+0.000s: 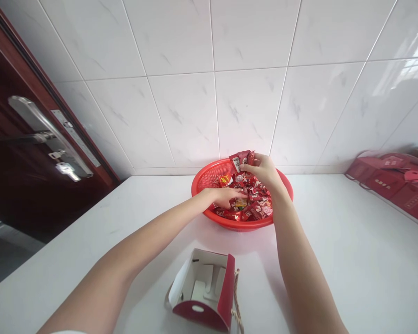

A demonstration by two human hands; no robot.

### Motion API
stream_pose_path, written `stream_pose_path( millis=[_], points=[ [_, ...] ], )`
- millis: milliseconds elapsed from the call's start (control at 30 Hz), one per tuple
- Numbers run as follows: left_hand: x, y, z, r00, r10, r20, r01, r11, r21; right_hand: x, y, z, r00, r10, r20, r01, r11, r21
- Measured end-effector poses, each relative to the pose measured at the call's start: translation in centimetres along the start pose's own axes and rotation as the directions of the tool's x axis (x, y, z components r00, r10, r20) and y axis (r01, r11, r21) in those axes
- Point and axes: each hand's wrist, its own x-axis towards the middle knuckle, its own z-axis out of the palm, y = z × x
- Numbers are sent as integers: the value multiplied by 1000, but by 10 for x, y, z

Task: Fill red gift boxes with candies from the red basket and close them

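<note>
A red plastic basket (238, 225) stands against the tiled wall with many small wrapped candies (259, 209) in it, mostly red, a few yellow or gold. My right hand (265, 172) is closed on several red candy packets (243, 160) and holds them above the basket's back rim. My left hand (223, 197) reaches into the basket from the left. Its fingers are stretched out over the candies, and its fingertips touch them. Closer to me, an open gift box (226, 290), dark red outside and white inside, sits with its top open and nothing visible inside but its folded flaps.
A twisted rope handle (237, 301) lies along the box's right side. More red gift boxes (386, 181) are at the right end of the white countertop (334, 241). On the left is a dark red door (17, 176) with keys (66, 169) hanging in its lock.
</note>
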Motion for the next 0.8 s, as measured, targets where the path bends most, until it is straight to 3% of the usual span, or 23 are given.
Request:
stream_pose_path(
  millis=[267,533,667,800],
  points=[
    [0,8,-7,985,-170,24,168,983,67,3,4,-1,1000,-2,-9,2,999,-32],
    [0,8,-5,966,-257,8,257,966,-12,0,-2,-3,1000,22,-2,-22,998,-64],
    [-4,6,-3,950,-300,-84,290,951,-108,-1,-3,-3,1000,22,7,-21,998,-64],
    [-8,4,-3,923,-296,-246,231,937,-263,-2,-4,-3,1000,13,15,-13,998,-56]
  ],
)
